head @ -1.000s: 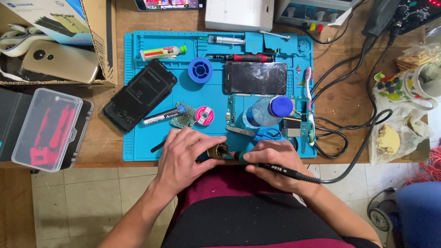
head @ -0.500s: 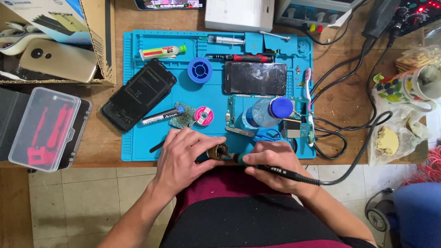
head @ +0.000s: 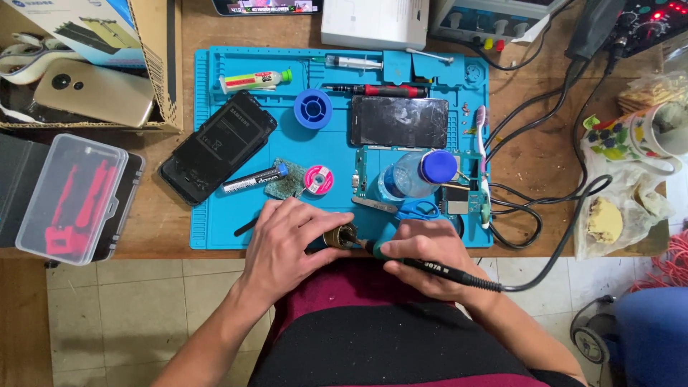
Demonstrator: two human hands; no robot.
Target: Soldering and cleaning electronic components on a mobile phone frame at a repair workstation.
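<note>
Firmly right hand (head: 423, 259) around soldering iron (head: 430, 269)

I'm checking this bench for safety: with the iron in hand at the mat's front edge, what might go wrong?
The soldering iron tip works in a small brass holder beside the left hand fingers, so a slip might burn them. The plastic bottle lies close behind. The right hand trails a cable that might snag.
</note>
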